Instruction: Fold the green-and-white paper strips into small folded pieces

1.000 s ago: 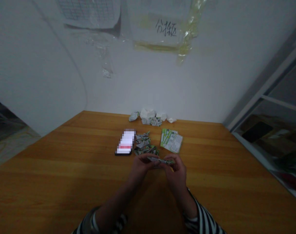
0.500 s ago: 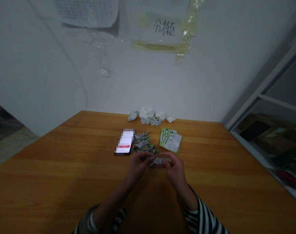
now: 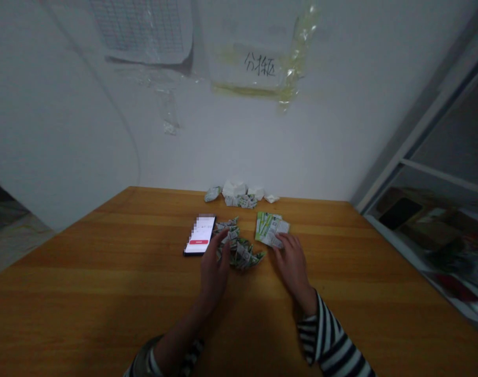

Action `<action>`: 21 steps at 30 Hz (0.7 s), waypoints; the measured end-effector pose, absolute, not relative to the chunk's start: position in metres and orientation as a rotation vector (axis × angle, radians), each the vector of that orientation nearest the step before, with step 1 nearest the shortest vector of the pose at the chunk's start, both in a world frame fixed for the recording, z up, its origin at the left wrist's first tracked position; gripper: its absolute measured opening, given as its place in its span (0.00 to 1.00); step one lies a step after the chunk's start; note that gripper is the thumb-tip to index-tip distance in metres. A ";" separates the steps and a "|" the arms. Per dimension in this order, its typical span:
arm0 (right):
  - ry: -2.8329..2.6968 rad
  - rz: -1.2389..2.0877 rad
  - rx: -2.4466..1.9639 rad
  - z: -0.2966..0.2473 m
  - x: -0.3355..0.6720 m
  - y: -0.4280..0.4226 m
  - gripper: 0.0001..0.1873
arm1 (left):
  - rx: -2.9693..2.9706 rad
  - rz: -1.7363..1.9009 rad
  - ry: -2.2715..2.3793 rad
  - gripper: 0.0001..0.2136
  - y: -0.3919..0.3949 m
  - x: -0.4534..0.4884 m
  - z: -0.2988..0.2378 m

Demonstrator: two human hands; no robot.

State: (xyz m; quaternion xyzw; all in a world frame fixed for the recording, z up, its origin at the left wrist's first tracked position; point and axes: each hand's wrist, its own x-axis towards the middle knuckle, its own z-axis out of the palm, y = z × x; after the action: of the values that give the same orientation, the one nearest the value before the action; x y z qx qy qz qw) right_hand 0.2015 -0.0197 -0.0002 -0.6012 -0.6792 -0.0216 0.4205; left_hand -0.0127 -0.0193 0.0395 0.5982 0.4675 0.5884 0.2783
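My left hand (image 3: 215, 267) is open over the near left side of a loose pile of twisted, crumpled printed paper pieces (image 3: 245, 255), thumb and forefinger apart. Nothing shows between those fingers. On the right, my right hand (image 3: 292, 262) has its fingertips on the near right corner of a small fanned stack of flat green-and-white printed leaflets (image 3: 268, 228). Its forefinger lies over the top leaflet and the thumb is at the near edge, apparently pinching the corner. Part of that corner is hidden by the fingers.
A phone (image 3: 199, 235) with a lit screen lies left of the pile. Along the wall at the table's back edge sit crumpled white tissues (image 3: 234, 188) and more crumpled printed paper (image 3: 247, 201). At right stands a shelf (image 3: 439, 178) holding boxes.
Both hands held a twisted paper piece between them; it is out of them now, and the near pile looks larger. My hands have parted, the right one reaching to the flat leaflets.
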 end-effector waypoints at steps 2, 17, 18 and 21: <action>-1.788 -0.108 -1.554 -0.007 0.213 -0.012 0.20 | 1.593 1.616 1.221 0.13 -0.020 -0.011 0.040; -1.744 -0.087 -1.573 -0.012 0.221 -0.007 0.16 | 1.428 1.593 1.165 0.15 -0.017 -0.012 0.037; -1.707 -0.103 -1.531 -0.011 0.219 -0.009 0.16 | 1.384 1.572 1.135 0.16 -0.016 -0.012 0.034; -1.689 -0.123 -1.404 -0.008 0.213 -0.014 0.14 | 1.247 1.468 1.024 0.22 -0.012 -0.009 0.027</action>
State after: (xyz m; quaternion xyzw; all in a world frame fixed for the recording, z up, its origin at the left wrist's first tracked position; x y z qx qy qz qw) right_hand 0.2128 -0.0140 -0.0079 -0.5688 -0.6842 -0.0498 0.4537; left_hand -0.0093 -0.0119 0.0274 0.5069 0.4162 0.5970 0.4619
